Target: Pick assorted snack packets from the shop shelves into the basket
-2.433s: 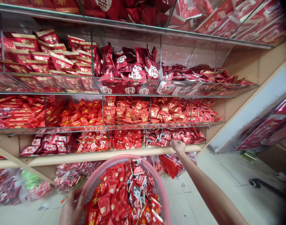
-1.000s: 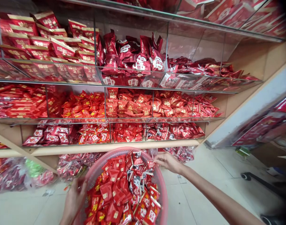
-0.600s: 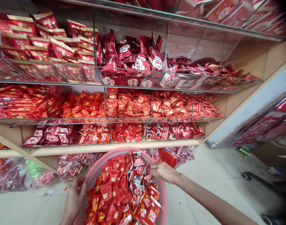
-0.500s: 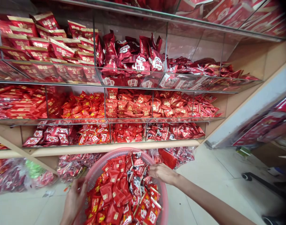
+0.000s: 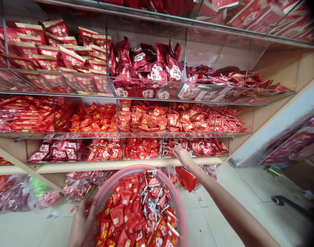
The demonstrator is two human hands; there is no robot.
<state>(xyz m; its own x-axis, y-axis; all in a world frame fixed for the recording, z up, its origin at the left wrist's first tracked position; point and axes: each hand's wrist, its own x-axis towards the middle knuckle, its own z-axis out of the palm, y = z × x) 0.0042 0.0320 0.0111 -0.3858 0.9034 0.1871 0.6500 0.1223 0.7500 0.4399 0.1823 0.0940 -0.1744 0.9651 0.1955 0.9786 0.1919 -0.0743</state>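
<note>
The pink basket (image 5: 182, 216), heaped with red packets (image 5: 118, 214), is touched at its left side by the left hand (image 5: 82, 219); whether that grip is closed cannot be told. The right hand (image 5: 183, 156) is extended to the bottom shelf (image 5: 95, 167), beside patterned packets (image 5: 167, 151); whether anything is pinched in its grip cannot be told.

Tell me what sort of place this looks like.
Probably a sweet or snack shop, or its stockroom: glass-divided shelves are stocked with small red packets, filled plastic bags sit underneath, and a pink basket holds several kinds of packet.
</note>
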